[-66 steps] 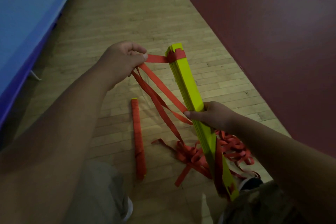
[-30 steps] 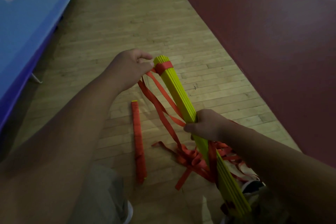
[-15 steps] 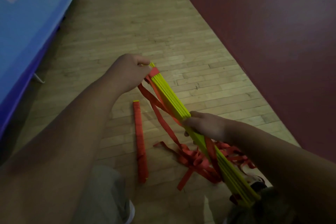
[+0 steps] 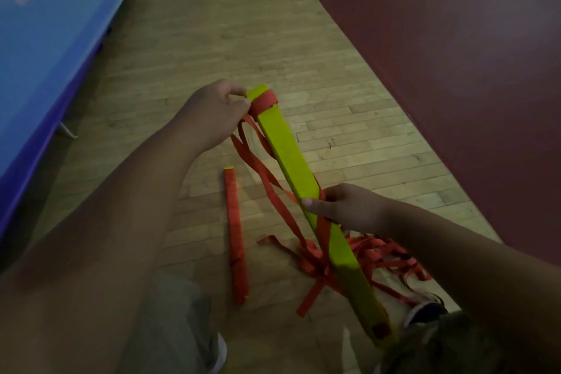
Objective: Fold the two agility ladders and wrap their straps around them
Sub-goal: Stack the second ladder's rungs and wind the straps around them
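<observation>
Your right hand (image 4: 346, 209) grips the folded yellow ladder (image 4: 291, 158) mid-length to steady it while your left hand (image 4: 212, 112) pinches the red strap (image 4: 264, 102) at its top end, holding the wrap taut; the other ladder (image 4: 235, 237), already bound, lies on the floor to its left.

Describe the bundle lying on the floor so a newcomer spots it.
On the pale wooden plank floor, left of the held yellow-green stack of ladder rungs, lies a long thin bundle. It is wrapped almost wholly in red strap; only its far tip shows yellow.
</observation>
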The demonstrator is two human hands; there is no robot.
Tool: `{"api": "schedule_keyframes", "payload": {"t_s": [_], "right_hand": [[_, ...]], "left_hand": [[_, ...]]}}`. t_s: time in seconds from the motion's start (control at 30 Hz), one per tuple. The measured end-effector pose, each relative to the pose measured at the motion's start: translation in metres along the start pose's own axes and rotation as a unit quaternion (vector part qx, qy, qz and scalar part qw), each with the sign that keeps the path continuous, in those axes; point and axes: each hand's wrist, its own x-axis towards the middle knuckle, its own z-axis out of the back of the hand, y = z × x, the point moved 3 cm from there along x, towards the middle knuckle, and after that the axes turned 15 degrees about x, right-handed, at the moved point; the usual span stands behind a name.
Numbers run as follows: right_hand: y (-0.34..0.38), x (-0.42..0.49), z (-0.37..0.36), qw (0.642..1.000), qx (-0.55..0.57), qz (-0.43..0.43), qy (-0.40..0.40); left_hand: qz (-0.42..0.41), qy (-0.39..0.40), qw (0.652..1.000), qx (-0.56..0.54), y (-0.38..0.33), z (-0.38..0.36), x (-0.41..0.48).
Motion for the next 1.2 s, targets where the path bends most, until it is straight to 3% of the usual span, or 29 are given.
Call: {"api": "schedule_keyframes", "payload": {"t_s": [0.17, 0.37, 0.5, 0.67, 0.77, 0.97, 1.2], "right_hand": [[0.003, 0.0, -0.001, 0.999, -0.037, 0.008, -0.038], [0.012, -0.003, 0.001, 0.96, -0.247, 0.081, -0.105], [0.014, -0.004, -0.002, 0.949, -0.28, 0.092, -0.114], [0.015, -0.004, -0.002, 0.964, -0.194, 0.126, -0.132], [0.017, -0.003, 0.003, 0.981, -0.112, 0.096, -0.123], [0.017, -0.006, 0.004, 0.998, 0.017, 0.042, 0.035], [0.021, -0.02, 0.005, 0.975, 0.195, 0.042, 0.098]], "left_hand": [[0.007, 0.006, 0.999, 0.046, -0.006, 0.003, -0.008], [0.043, 0.002, 0.996, 0.079, -0.005, 0.002, -0.009], [0.063, 0.005, 0.994, 0.091, 0.001, -0.003, -0.003], [0.046, 0.042, 0.998, -0.009, 0.01, -0.001, 0.004], [0.018, 0.049, 0.996, -0.067, 0.013, 0.001, 0.007], [-0.03, 0.077, 0.99, -0.113, 0.017, -0.001, 0.007], [-0.041, 0.066, 0.993, -0.091, 0.019, 0.005, 0.005]]}}
